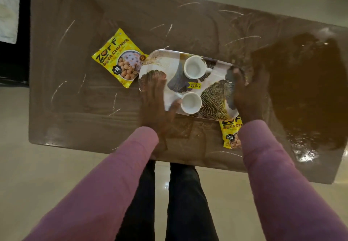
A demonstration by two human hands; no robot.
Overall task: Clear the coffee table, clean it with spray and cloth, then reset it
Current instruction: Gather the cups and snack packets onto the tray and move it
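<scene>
A patterned tray [169, 65] lies on the brown coffee table [94, 112] and carries two empty white cups, one at the far side [194, 67] and one at the near side [190, 102]. My left hand [156, 99] rests flat on the tray's left end, with the thumb reaching toward the near cup. My right hand [244, 94] holds the tray's right rim, fingers curled over it. A yellow soya chunks packet [117, 57] lies just left of the tray. A second packet [230, 134] pokes out from under the tray's near right corner, partly hidden by my sleeve.
A large dark reflection [305, 82] covers the glossy table's right end. Pale tiled floor [37, 165] surrounds the table, and my legs [169, 203] stand at its near edge. A dark piece of furniture [11, 62] stands off the left end.
</scene>
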